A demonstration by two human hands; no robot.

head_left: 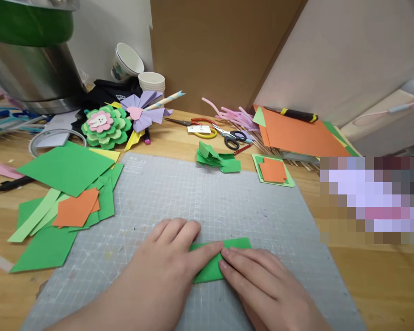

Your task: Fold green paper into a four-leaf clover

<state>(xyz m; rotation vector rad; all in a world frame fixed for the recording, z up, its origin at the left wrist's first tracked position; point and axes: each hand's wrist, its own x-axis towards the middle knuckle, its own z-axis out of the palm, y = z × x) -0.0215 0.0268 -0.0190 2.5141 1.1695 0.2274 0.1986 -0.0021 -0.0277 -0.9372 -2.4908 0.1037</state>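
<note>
A folded strip of green paper [212,271] lies on the grey cutting mat [158,193] in front of me. My left hand [175,257] presses on its left part; the thumb reaches across the top and the other fingers are curled. From the right, my right hand [265,280] presses its fingertips, held close together, onto the paper beside the left thumb. Both hands grip the strip, and its right end is partly covered. Farther back on the mat rests a folded green paper piece [217,158], apart from my hands.
Green sheets [67,168] and orange paper [76,209] are heaped at left. Small paper squares [274,170] lie at the mat's right corner. Behind are scissors [231,138], a paper flower [105,124], cups [152,82], a box cutter [300,115] on orange sheets [303,135], and a cardboard panel [214,55].
</note>
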